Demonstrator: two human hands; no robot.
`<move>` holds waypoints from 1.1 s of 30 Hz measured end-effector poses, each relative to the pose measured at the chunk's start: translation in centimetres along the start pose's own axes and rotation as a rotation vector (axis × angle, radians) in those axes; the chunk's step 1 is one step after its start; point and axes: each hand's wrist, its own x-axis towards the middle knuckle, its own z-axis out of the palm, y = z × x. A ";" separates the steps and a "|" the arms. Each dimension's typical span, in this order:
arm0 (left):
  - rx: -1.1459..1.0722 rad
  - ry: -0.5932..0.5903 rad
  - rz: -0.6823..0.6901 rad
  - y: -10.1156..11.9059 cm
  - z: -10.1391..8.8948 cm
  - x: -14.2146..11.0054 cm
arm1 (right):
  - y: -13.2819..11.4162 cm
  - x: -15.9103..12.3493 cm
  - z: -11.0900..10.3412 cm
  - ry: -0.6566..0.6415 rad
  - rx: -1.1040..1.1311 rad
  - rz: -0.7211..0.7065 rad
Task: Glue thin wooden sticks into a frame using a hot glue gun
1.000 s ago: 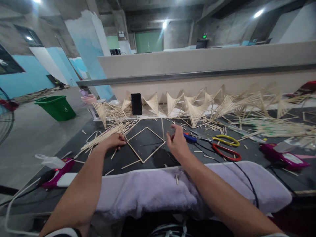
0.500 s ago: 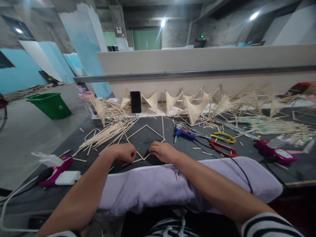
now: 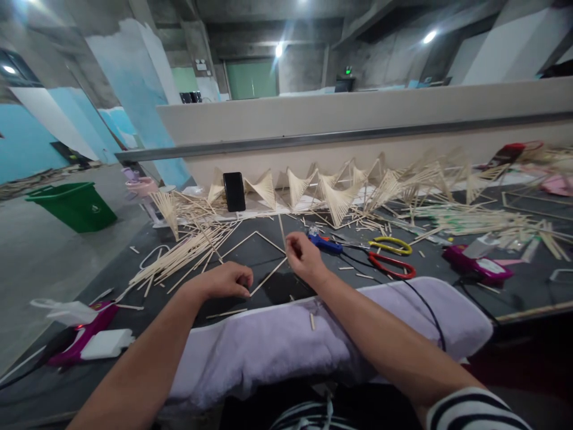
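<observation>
A diamond-shaped frame of thin wooden sticks (image 3: 269, 276) lies on the dark tabletop, with one stick (image 3: 282, 230) rising at its right corner. My left hand (image 3: 227, 279) is at the near corner, thumb and fingers curled in and closed on the frame there. At the right corner my right hand (image 3: 304, 257) has its fingers bent and closed against the frame; the exact contact is partly hidden. A short stick (image 3: 226, 313) lies below my left hand. Right of my right hand lies a blue glue gun (image 3: 326, 243).
Scissors with red and yellow handles (image 3: 391, 257) lie on the right. Loose sticks (image 3: 179, 257) are heaped on the left. Several fan-like stick models (image 3: 338, 200) and a black phone (image 3: 234, 192) stand behind. A lilac cloth (image 3: 268, 346) covers the near edge; a purple power strip (image 3: 87, 334) is at left.
My hands came together over the near sides of the frame, then my right hand moved back to the right corner. My left hand moved to the near corner. The view turned slightly right.
</observation>
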 end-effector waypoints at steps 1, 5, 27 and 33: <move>0.021 0.006 0.020 0.2 0.2 0.1 | 0.2 0.2 -0.2 0.066 0.031 0.062; 0.075 0.017 0.071 0.3 0.9 0.4 | 1.5 0.8 -0.5 0.099 0.087 0.157; -0.214 0.411 -0.484 -9.0 -2.2 -0.9 | 2.3 -0.1 1.5 -0.231 -0.145 0.461; -0.017 0.536 -0.548 -8.9 -2.0 1.2 | 2.3 0.0 1.4 -0.273 -0.161 0.466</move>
